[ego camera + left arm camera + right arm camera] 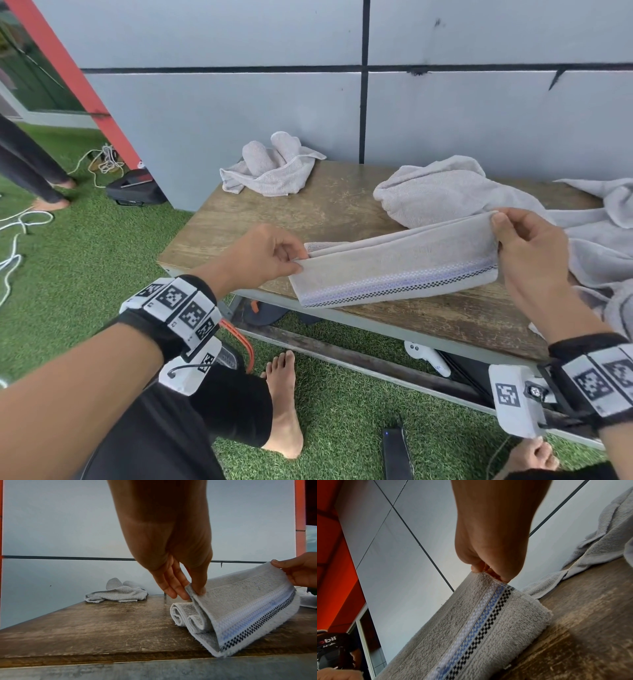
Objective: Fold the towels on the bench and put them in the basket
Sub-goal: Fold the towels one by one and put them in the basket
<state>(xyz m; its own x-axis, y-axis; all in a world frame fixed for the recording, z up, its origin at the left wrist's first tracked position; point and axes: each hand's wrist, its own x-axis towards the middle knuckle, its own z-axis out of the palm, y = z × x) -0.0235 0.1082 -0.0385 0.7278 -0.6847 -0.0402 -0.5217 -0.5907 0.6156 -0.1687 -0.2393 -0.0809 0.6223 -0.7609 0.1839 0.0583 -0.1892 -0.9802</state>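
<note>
A: Hands?
B: Left hand [263,257] and right hand [524,240] each pinch a top corner of the striped grey towel [397,274] between thumb and fingers, wrists raised.
A: Towel?
B: Long axis runs hand to hand; lower edge rests on the wooden bench [274,212] below the fingers.
A: Text?
B: Cap [332,641] — partly readable, "bil".

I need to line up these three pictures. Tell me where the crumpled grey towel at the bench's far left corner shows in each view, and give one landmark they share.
Head: the crumpled towel lies upper centre, on the bench's far left corner by the wall.
Left wrist: it sits left of centre, beyond the left hand.
Right wrist: not in the picture.
Shared landmark: the striped towel, pinched at both ends, also with the right hand.
</note>
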